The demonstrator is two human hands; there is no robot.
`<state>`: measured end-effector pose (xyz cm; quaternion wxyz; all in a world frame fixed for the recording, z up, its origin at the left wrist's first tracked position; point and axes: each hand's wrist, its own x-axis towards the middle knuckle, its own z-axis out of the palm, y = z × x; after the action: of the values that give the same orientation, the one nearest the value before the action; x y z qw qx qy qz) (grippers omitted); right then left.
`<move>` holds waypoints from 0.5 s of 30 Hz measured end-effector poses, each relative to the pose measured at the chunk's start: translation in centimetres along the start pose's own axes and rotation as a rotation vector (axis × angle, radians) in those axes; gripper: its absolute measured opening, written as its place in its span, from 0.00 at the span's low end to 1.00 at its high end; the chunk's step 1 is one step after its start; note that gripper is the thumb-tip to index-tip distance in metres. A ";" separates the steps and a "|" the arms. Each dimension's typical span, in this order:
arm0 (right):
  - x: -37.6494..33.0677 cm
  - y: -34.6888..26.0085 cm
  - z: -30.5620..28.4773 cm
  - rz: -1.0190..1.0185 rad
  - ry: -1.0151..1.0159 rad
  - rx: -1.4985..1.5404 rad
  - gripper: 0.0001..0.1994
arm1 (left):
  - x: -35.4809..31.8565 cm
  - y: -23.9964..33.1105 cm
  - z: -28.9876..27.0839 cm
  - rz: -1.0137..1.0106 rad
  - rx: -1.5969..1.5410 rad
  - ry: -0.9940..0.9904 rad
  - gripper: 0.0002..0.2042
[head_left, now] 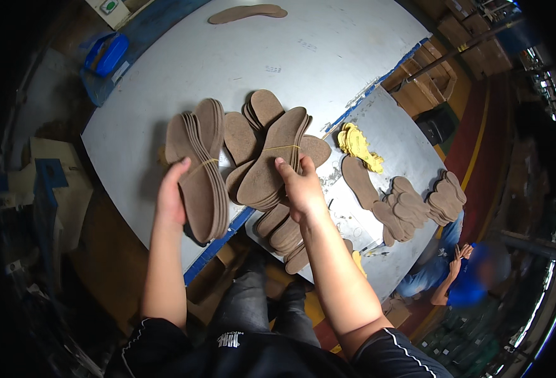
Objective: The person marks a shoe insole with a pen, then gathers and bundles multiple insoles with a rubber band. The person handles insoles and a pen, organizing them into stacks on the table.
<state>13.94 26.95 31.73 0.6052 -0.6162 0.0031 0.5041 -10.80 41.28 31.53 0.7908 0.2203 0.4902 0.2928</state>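
Black shirt [271, 362] fills the near edge. Beyond it, the left hand [173, 194] is clamped on the left bundle [203, 205] of brown insoles by its outer edge, thumb near the yellow band [205, 164]. Apart from it, the right hand [304, 187] pinches the right bundle [268, 169] at the waist, thumb on the top sole, fingers round the side. Whether this bundle rests on the stacks [241, 137] beneath, I cannot tell. Both bundles look light, springy and matt, unlikely to slip or break; the narrow middle, by the band, seems the best hold, since the ends could fan out. Farther right lie yellow pieces [361, 149] and brown piles [405, 213]; one lone insole [247, 13] lies at the far end of the tabletop [328, 69].
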 end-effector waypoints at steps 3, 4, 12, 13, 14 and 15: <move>1.0 -0.8 -0.6 0.056 0.028 -0.146 0.24 | -0.6 -4.0 0.9 0.112 0.067 0.008 0.27; 1.4 -1.0 -1.1 0.025 0.060 -0.227 0.23 | -1.1 -4.9 1.3 0.249 0.120 -0.028 0.27; 3.0 -9.3 -7.2 -0.411 -0.053 -0.435 0.22 | -2.2 -5.6 3.1 0.267 -0.012 -0.109 0.29; 4.0 -10.9 -7.5 -0.437 -0.231 -0.440 0.25 | -2.1 -6.5 3.6 0.250 -0.042 -0.073 0.29; 5.3 -12.3 -7.5 -0.402 -0.311 -0.466 0.27 | -1.8 -7.5 4.2 0.262 -0.076 -0.055 0.29; 6.9 -13.1 -6.8 -0.426 -0.396 -0.574 0.30 | -1.3 -8.5 4.9 0.232 -0.047 -0.003 0.32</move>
<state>29.55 29.54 35.53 0.4884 -0.6381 -0.3819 0.4566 -4.75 33.88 29.06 0.7573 0.2573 0.4534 0.3933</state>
